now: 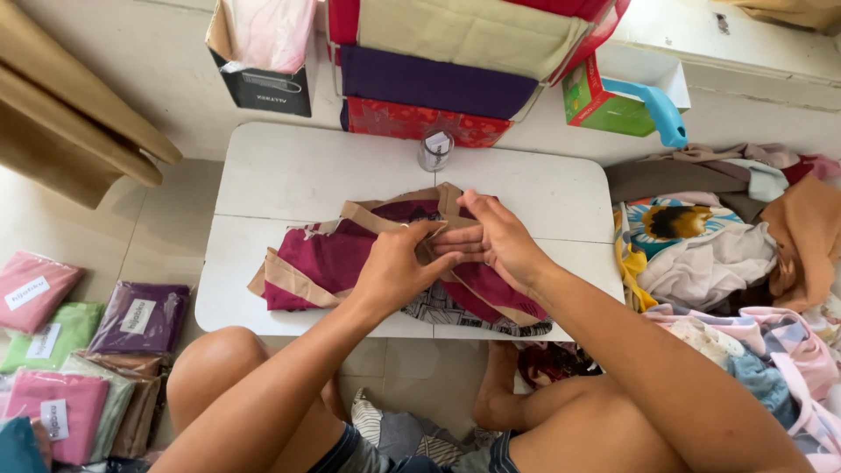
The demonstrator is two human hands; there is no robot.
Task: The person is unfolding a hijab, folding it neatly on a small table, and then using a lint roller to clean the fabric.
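A maroon cloth with tan trim [324, 258] lies bunched on the low white table [289, 171]. My left hand [399, 267] pinches a tan strip near the cloth's middle. My right hand [495, 241] meets it from the right, fingers closed on the same fold. A black-and-white patterned fabric [438, 308] shows beneath the cloth near the table's front edge. My bare knees sit below the table.
A small clear jar [434, 151] stands at the table's back edge. Stacked fabric boxes [438, 83] rise behind it. A heap of mixed clothes [727, 254] lies at the right. Bagged folded cloths [79, 350] sit on the floor at the left.
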